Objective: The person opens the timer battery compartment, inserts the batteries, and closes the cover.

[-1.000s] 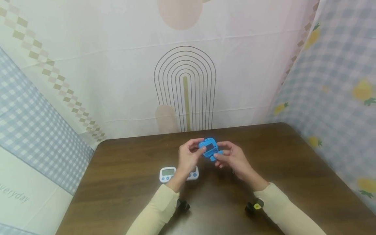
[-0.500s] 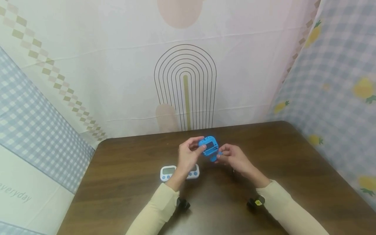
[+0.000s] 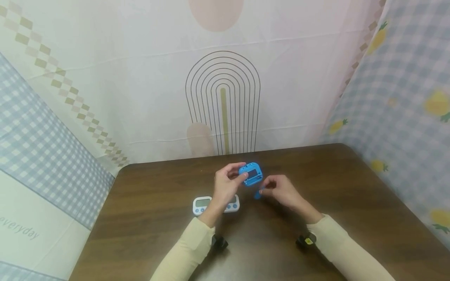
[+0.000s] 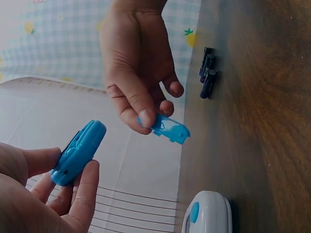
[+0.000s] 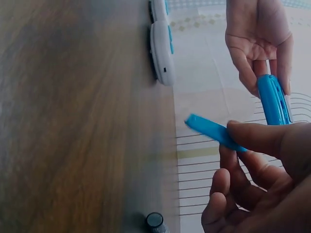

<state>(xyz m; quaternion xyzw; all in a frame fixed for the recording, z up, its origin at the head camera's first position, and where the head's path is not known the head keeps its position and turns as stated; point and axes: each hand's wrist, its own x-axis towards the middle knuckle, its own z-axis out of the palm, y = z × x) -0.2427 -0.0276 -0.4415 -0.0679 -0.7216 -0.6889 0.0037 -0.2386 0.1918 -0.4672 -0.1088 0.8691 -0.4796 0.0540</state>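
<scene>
a dark brown wooden table (image 3: pixel 147 218) fills the low part of the head view; cloth sheets hang behind its far edge and on both sides, one with a curved line pattern, others blue checked with yellow fruit; two white timers (image 3: pixel 201 206) lie side by side near the middle of the table, partly hidden by the left wrist; the left hand (image 3: pixel 225 186) grips a blue timer (image 3: pixel 251 174) in the air above the table's middle; the right hand (image 3: pixel 281 191) pinches a small blue cover (image 3: pixel 258 194) just beside it, not touching it; only the left wrist view shows dark batteries (image 4: pixel 207 73) lying on the table beyond the right hand
</scene>
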